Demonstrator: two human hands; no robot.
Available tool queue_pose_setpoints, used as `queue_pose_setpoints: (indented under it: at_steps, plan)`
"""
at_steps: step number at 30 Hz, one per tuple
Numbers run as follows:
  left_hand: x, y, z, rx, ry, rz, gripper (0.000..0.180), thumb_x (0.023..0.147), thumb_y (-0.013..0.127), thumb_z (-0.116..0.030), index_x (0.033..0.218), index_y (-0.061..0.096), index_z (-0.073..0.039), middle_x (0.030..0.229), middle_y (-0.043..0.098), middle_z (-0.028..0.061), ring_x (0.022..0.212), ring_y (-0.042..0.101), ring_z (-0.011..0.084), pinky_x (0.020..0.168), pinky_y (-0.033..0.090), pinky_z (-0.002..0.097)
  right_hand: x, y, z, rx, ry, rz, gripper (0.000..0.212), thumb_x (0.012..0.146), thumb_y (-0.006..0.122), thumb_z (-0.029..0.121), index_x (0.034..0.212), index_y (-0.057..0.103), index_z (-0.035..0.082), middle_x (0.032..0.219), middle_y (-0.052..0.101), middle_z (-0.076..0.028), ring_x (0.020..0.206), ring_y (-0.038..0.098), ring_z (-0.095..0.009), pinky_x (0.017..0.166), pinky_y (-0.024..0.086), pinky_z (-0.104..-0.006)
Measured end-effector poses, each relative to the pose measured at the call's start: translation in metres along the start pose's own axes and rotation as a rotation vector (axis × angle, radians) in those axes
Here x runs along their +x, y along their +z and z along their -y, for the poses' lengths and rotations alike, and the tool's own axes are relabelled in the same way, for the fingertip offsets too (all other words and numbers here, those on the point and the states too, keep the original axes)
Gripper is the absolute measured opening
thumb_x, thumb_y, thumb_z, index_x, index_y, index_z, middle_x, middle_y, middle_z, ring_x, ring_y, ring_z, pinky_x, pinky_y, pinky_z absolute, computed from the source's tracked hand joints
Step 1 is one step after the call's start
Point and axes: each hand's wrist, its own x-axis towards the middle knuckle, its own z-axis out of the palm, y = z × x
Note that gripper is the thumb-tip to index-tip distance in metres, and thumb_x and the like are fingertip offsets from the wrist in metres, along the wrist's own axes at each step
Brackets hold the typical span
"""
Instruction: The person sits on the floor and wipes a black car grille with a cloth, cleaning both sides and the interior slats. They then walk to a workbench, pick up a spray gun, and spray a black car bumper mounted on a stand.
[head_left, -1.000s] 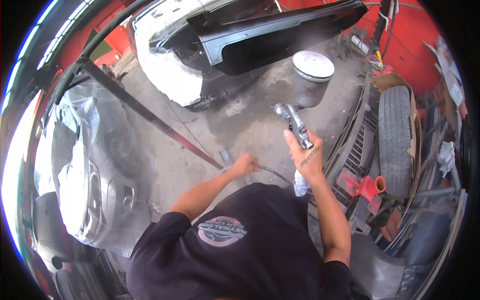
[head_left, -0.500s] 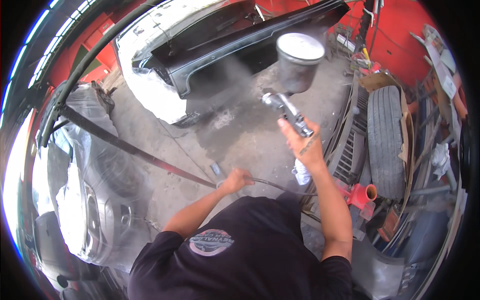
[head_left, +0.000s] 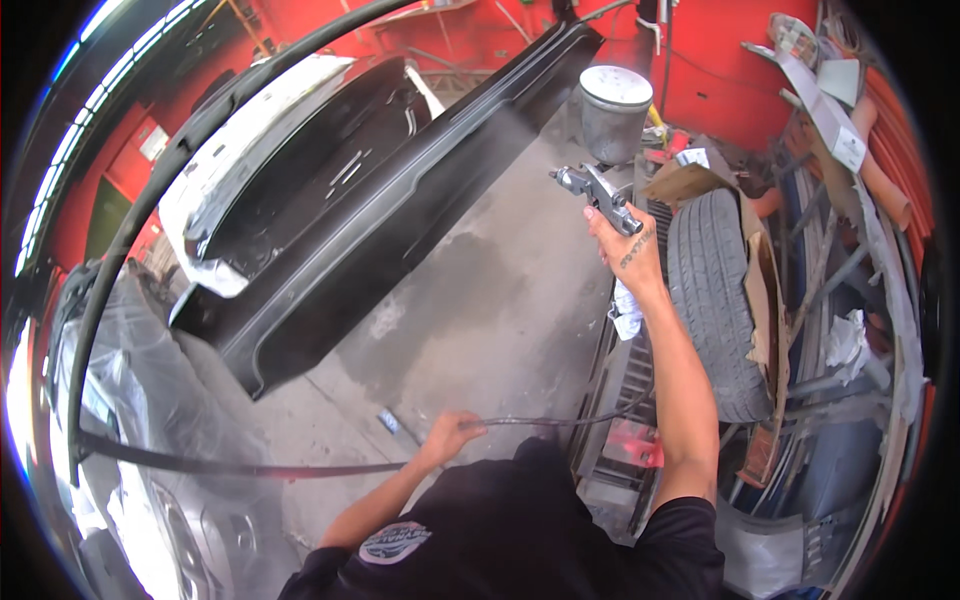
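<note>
My right hand (head_left: 628, 245) is wrapped round the handle of a metal spray gun (head_left: 598, 192). A grey cup with a white lid (head_left: 613, 112) sits on top of the gun. From the nozzle a faint mist drifts toward a long black car body panel (head_left: 390, 210), which lies slantwise ahead of me. The panel and the gun are apart. Lower down, my left hand (head_left: 452, 436) is closed round a thin dark air hose (head_left: 560, 421), which runs rightward toward my right forearm.
A tire (head_left: 712, 300) leans beside torn cardboard (head_left: 765, 290) on the right, near a rack of long parts. At left stands a car covered in clear plastic sheeting (head_left: 150, 370). A dark bar (head_left: 250, 468) crosses at lower left. Red walls (head_left: 720, 90) stand behind.
My view has turned, so the black panel shows longer and farther left. The spray gun has shifted toward the panel's far right end. Both hands keep their hold.
</note>
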Motion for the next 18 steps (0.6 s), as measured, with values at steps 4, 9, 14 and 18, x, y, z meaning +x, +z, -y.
queue_pose_setpoints:
  at_steps: [4, 9, 14, 18]
  plan:
    - [0.023, -0.002, -0.018, -0.072, -0.033, 0.012, 0.032, 0.09, 0.079, -0.028, 0.105, 0.077, 0.0, 0.094, 0.075, 0.0185, 0.089, 0.072, 0.0284, 0.083, 0.054, 0.0374, 0.069, -0.029, -0.027, -0.019, -0.059, -0.086, 0.026, 0.094, 0.077, 0.025, 0.1, 0.075, 0.0, 0.067, 0.059, 0.002, 0.065, 0.051, -0.007, 0.059, 0.043, -0.03]
    - [0.049, -0.006, -0.055, -0.106, -0.082, 0.005, 0.028, 0.09, 0.078, -0.023, 0.106, 0.078, 0.0, 0.093, 0.076, 0.0123, 0.087, 0.069, 0.0191, 0.082, 0.053, 0.0328, 0.157, -0.065, -0.059, -0.061, 0.035, -0.119, 0.029, 0.094, 0.077, 0.028, 0.1, 0.077, 0.0, 0.073, 0.068, -0.003, 0.066, 0.058, -0.009, 0.064, 0.047, -0.0323]
    - [0.071, -0.005, -0.067, -0.164, -0.104, -0.013, 0.026, 0.09, 0.078, -0.021, 0.105, 0.078, 0.0, 0.092, 0.076, 0.0073, 0.087, 0.067, 0.0148, 0.081, 0.052, 0.0301, 0.239, -0.077, -0.086, -0.171, -0.101, -0.283, 0.038, 0.092, 0.076, 0.035, 0.103, 0.076, -0.001, 0.078, 0.073, -0.012, 0.072, 0.067, -0.022, 0.071, 0.052, -0.0384]
    - [0.079, -0.004, -0.068, -0.188, -0.106, -0.006, 0.028, 0.092, 0.077, -0.024, 0.106, 0.076, 0.001, 0.095, 0.075, 0.0121, 0.088, 0.069, 0.0199, 0.082, 0.053, 0.0321, 0.286, -0.077, -0.102, -0.376, -0.159, -0.458, 0.048, 0.091, 0.075, 0.043, 0.107, 0.076, -0.002, 0.082, 0.074, -0.02, 0.08, 0.072, -0.035, 0.078, 0.053, -0.0444]
